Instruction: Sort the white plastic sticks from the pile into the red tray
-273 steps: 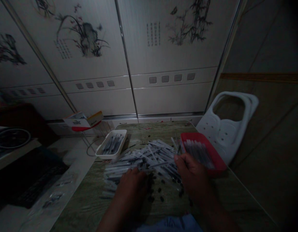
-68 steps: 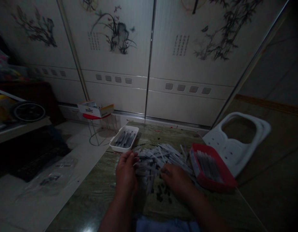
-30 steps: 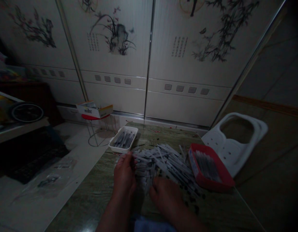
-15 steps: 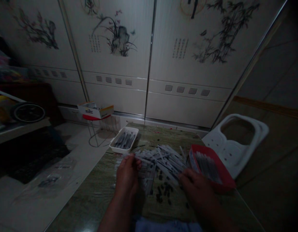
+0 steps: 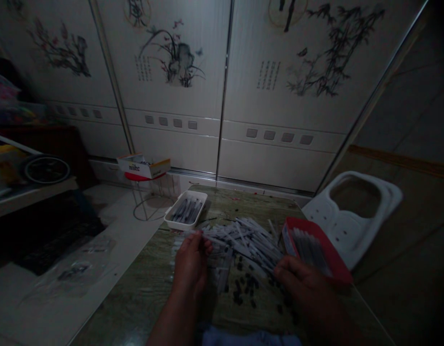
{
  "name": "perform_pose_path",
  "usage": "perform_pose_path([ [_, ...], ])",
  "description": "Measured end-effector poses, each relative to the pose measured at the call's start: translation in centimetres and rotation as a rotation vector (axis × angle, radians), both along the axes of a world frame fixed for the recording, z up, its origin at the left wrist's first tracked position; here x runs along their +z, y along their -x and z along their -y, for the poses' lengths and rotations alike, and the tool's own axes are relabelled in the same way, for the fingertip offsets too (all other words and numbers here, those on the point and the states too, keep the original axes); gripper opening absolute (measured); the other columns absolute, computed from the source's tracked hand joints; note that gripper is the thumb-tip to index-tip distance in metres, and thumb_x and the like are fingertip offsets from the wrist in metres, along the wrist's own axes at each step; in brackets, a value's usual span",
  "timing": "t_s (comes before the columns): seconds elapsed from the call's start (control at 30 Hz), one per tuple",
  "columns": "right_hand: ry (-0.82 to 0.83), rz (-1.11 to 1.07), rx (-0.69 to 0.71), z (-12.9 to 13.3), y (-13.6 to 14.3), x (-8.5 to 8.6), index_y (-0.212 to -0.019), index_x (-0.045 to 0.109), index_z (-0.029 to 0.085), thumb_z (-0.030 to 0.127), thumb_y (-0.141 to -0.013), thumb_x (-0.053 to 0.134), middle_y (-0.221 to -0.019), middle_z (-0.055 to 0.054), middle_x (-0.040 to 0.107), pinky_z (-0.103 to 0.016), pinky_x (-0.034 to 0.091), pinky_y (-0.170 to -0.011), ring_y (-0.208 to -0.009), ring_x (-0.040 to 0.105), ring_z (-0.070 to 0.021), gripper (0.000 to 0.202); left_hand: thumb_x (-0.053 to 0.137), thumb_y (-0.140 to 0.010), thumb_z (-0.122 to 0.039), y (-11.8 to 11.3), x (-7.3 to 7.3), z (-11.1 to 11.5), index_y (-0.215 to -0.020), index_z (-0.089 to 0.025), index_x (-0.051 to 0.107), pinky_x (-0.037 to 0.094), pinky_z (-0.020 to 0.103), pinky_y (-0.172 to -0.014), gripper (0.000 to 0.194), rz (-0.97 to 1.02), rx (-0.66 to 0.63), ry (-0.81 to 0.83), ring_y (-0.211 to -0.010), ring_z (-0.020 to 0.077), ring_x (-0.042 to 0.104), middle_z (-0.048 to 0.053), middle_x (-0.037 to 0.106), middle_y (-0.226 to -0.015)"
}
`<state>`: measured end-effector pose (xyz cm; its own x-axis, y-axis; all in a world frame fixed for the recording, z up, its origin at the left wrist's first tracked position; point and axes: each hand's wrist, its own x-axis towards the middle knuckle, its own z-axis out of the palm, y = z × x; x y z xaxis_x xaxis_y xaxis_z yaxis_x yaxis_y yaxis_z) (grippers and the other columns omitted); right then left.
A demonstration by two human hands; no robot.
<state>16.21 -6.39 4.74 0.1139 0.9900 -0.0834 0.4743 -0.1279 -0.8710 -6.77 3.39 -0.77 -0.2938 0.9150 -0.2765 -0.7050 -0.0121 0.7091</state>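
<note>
My left hand (image 5: 191, 262) is closed, thumb against fingers, on what looks like a thin whitish pen barrel (image 5: 215, 240) pointing right. To the right, my right hand (image 5: 297, 276) is closed at the edge of a loose pile of pale, translucent pen barrels (image 5: 252, 236). What its fingertips grip is too dark and small to make out. Small black pieces (image 5: 248, 283), perhaps pen caps or plugs, lie scattered on the table between the hands. More pale barrels lie beneath and beside my left hand.
On the green wood-grain table (image 5: 142, 283), a white tray (image 5: 177, 225) of dark-cored pens stands back left. A red box (image 5: 335, 266) of pale pens is at the right, by a white chair (image 5: 346, 226). Behind are a box on a red stool (image 5: 144, 168) and sliding cabinet doors (image 5: 279, 158).
My right hand has moved slightly right, farther from my left hand. My left hand stays nearly in place, still closed. The trays and pile look unchanged.
</note>
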Motion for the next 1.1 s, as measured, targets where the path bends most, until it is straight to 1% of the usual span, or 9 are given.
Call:
perform_pose_path([
  [0.13,0.018,-0.032,0.006,-0.4,0.0,-0.4,-0.071,0.054,0.022,0.048,-0.088,0.052,-0.062,0.005,0.045,-0.025,0.034,-0.055,-0.06,0.044,-0.0145,0.031,0.074,-0.08,-0.019,-0.3,-0.1,0.0,-0.091,-0.013,0.064,0.051,0.02,-0.053,0.016,0.004,-0.025,-0.009,-0.057,0.0092,0.061,-0.001,0.062,-0.07],
  [0.27,0.042,-0.106,-0.039,-1.0,0.0,-0.5,-0.07,0.052,0.022,0.051,-0.086,0.054,-0.061,0.006,0.043,-0.025,0.033,-0.053,-0.058,0.041,-0.0138,0.032,0.076,-0.078,-0.019,-0.5,-0.1,0.1,-0.083,-0.015,0.06,0.052,0.02,-0.055,0.017,0.016,-0.063,-0.037,-0.06,0.0094,0.062,-0.002,0.061,-0.071],
  [0.33,0.051,-0.124,-0.045,-1.1,-0.2,-0.4,-0.07,0.052,0.022,0.051,-0.086,0.053,-0.061,0.006,0.043,-0.025,0.034,-0.054,-0.058,0.041,-0.0139,0.033,0.076,-0.078,-0.019,-0.6,0.0,0.2,-0.081,-0.015,0.059,0.053,0.02,-0.056,0.018,0.025,-0.067,-0.046,-0.061,0.0092,0.061,-0.002,0.06,-0.071],
  [0.43,0.046,-0.113,-0.018,-1.1,-0.4,-0.2,-0.071,0.053,0.022,0.05,-0.086,0.054,-0.063,0.005,0.046,-0.025,0.035,-0.056,-0.061,0.044,-0.0145,0.032,0.075,-0.079,-0.017,-0.7,0.1,0.3,-0.082,-0.016,0.059,0.053,0.02,-0.057,0.016,0.04,-0.069,-0.045,-0.062,0.0091,0.062,-0.002,0.06,-0.072],
  [0.57,0.043,-0.115,-0.011,-1.0,-0.3,0.2,-0.071,0.053,0.022,0.05,-0.085,0.055,-0.063,0.005,0.044,-0.025,0.034,-0.055,-0.061,0.042,-0.0141,0.031,0.074,-0.08,-0.016,-0.7,0.4,0.5,-0.083,-0.016,0.059,0.053,0.02,-0.057,0.015,0.053,-0.068,-0.035,-0.061,0.0091,0.062,-0.002,0.061,-0.072],
  [0.7,0.028,-0.121,-0.059,-1.1,-0.2,0.3,-0.069,0.053,0.022,0.05,-0.082,0.057,-0.06,0.005,0.044,-0.025,0.033,-0.053,-0.058,0.041,-0.0136,0.031,0.072,-0.083,-0.015,-0.8,0.5,0.5,-0.083,-0.016,0.06,0.054,0.02,-0.057,0.012,0.065,-0.081,-0.026,-0.06,0.0095,0.062,-0.002,0.061,-0.071],
  [0.9,0.024,-0.204,-0.122,-1.3,-0.4,-0.1,-0.07,0.055,0.022,0.051,-0.081,0.06,-0.058,0.006,0.045,-0.025,0.033,-0.051,-0.054,0.04,-0.013,0.032,0.069,-0.085,-0.013,-1.1,0.4,0.6,-0.081,-0.016,0.059,0.053,0.019,-0.056,0.011,0.07,-0.11,-0.001,-0.059,0.0093,0.062,-0.002,0.06,-0.07],
  [0.97,-0.011,-0.197,-0.128,-1.3,-0.2,-0.3,-0.071,0.057,0.021,0.051,-0.082,0.061,-0.059,0.005,0.047,-0.025,0.036,-0.053,-0.056,0.043,-0.0133,0.031,0.07,-0.084,-0.014,-1.3,0.5,0.8,-0.082,-0.016,0.06,0.054,0.02,-0.057,0.011,0.072,-0.129,-0.001,-0.06,0.0096,0.063,-0.002,0.061,-0.07],
  [1.1,-0.061,-0.168,-0.13,-1.6,1.0,-0.7,-0.078,0.063,0.02,0.052,-0.082,0.063,-0.068,0.002,0.058,-0.026,0.041,-0.058,-0.064,0.052,-0.0161,0.033,0.073,-0.083,-0.015,-2.1,0.7,1.4,-0.082,-0.016,0.059,0.055,0.02,-0.06,0.014,0.095,-0.2,-0.001,-0.064,0.0102,0.065,-0.001,0.062,-0.072],
])
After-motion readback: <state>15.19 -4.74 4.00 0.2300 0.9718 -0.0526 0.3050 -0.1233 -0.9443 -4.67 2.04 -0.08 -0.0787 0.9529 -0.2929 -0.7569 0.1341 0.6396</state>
